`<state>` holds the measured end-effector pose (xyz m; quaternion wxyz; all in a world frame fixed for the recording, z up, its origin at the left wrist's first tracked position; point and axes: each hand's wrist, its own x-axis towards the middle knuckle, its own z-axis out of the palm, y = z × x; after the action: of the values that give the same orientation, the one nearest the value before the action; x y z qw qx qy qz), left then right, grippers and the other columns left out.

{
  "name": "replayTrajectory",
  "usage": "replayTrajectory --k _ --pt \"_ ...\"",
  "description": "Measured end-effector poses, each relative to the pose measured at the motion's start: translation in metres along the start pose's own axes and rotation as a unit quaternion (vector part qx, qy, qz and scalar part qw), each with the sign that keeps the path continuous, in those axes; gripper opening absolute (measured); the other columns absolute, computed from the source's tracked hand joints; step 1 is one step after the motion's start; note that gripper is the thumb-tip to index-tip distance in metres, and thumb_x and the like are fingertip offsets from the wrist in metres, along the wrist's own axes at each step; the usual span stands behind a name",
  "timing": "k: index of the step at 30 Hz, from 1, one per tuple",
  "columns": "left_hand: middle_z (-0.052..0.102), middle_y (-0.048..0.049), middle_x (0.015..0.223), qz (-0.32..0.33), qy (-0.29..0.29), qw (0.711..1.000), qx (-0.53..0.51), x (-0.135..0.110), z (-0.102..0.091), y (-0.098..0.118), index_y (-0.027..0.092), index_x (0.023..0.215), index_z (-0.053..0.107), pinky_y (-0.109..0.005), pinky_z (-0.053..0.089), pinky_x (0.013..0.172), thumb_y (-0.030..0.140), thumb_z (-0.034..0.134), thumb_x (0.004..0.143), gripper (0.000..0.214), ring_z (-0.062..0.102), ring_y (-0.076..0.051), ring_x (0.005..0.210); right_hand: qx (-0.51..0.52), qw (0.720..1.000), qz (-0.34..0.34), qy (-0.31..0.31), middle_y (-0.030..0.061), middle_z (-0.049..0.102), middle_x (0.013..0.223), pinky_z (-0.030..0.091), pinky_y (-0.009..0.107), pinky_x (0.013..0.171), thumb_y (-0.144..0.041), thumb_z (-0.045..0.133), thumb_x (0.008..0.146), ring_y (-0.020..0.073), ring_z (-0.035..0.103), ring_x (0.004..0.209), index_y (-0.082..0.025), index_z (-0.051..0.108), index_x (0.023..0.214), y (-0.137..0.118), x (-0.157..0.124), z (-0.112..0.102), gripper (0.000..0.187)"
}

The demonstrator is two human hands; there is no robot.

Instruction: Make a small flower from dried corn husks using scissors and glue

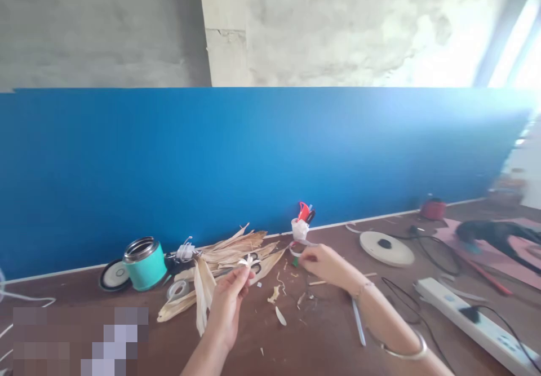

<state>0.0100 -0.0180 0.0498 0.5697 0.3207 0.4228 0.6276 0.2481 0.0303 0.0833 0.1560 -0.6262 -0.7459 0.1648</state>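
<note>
My left hand (230,294) is closed in a pinch on a small pale flower (249,261), its petals spreading above the fingertips. Behind it lie dried corn husks (236,246), with the dark handles of scissors (256,265) among them. A roll of clear tape (177,290) sits left of this hand. Over the table to the right, my right hand (321,261) has its fingers curled together and pointing down; what they hold, if anything, is hidden. Beside its fingertips are a pale curled strip (301,244) and a small green piece (295,262).
A white cup (300,229) with red-handled tools stands by the blue partition (270,156). A turquoise food jar (146,266) is at left. Husk scraps (274,294) litter the middle. At right are a white lid (386,248), a power strip (477,322) and dark cables.
</note>
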Motion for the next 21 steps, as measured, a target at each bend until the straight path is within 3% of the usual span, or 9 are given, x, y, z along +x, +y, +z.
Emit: replayTrajectory --k 1,5,9,14,16,18,21 --pt "0.065 -0.003 0.069 -0.011 0.001 1.0 -0.018 0.001 0.0 -0.001 0.015 0.068 0.072 -0.02 0.042 0.06 0.04 0.081 0.056 0.029 0.053 -0.01 0.062 -0.098 0.993 0.06 0.015 0.0052 0.068 0.086 0.038 0.024 0.066 -0.017 0.049 0.075 0.0182 0.06 0.082 -0.02 0.067 0.084 0.019 -0.007 -0.007 0.021" --pt "0.064 -0.0008 0.066 -0.058 0.021 0.995 -0.074 0.002 0.001 -0.005 0.016 0.069 0.07 -0.018 0.041 0.059 0.037 0.084 0.05 0.031 0.051 -0.008 0.059 -0.19 0.967 0.167 0.007 0.0198 0.064 0.101 0.038 0.036 0.074 -0.005 0.055 0.065 0.0339 0.058 0.099 -0.011 0.065 0.093 0.074 -0.039 -0.009 0.03" --pt "0.066 -0.002 0.069 -0.063 0.029 0.995 -0.077 0.003 -0.002 -0.011 0.016 0.069 0.069 -0.02 0.041 0.06 0.037 0.083 0.053 0.03 0.054 -0.009 0.061 -0.223 0.957 0.187 0.019 0.0222 0.059 0.104 0.036 0.038 0.077 0.001 0.046 0.069 0.0354 0.056 0.104 -0.008 0.058 0.103 0.092 -0.055 0.012 0.037" --pt "0.065 -0.002 0.069 -0.036 0.027 0.998 -0.041 0.006 -0.005 -0.019 0.016 0.068 0.068 -0.022 0.04 0.061 0.042 0.08 0.056 0.031 0.053 -0.01 0.062 -0.215 0.962 0.167 0.023 0.0179 0.051 0.105 0.036 0.032 0.07 0.001 0.046 0.068 0.0301 0.058 0.097 -0.011 0.053 0.102 0.111 -0.052 0.023 0.037" --pt "0.064 -0.0025 0.069 -0.027 0.025 0.999 -0.031 0.008 -0.006 -0.023 0.015 0.068 0.068 -0.022 0.039 0.06 0.042 0.079 0.057 0.031 0.052 -0.01 0.062 -0.181 0.973 0.123 0.071 0.0142 0.05 0.101 0.037 0.031 0.069 -0.003 0.046 0.069 0.0261 0.058 0.09 -0.013 0.052 0.098 0.117 -0.048 0.022 0.031" --pt "0.064 -0.0034 0.07 -0.024 0.025 0.999 -0.022 0.009 -0.007 -0.026 0.015 0.068 0.069 -0.022 0.039 0.06 0.043 0.079 0.056 0.033 0.052 -0.011 0.062 -0.106 0.977 0.077 0.168 0.0102 0.05 0.094 0.039 0.03 0.068 -0.009 0.044 0.072 0.0223 0.057 0.081 -0.016 0.05 0.092 0.114 -0.042 0.019 0.021" --pt "0.066 -0.0046 0.072 -0.022 0.034 0.999 -0.01 0.012 -0.009 -0.031 0.015 0.07 0.07 -0.023 0.04 0.061 0.046 0.078 0.057 0.035 0.054 -0.012 0.063 0.053 0.955 0.021 0.291 0.0055 0.052 0.083 0.04 0.03 0.067 -0.021 0.047 0.074 0.0208 0.053 0.074 -0.019 0.05 0.084 0.087 -0.029 0.018 0.011"
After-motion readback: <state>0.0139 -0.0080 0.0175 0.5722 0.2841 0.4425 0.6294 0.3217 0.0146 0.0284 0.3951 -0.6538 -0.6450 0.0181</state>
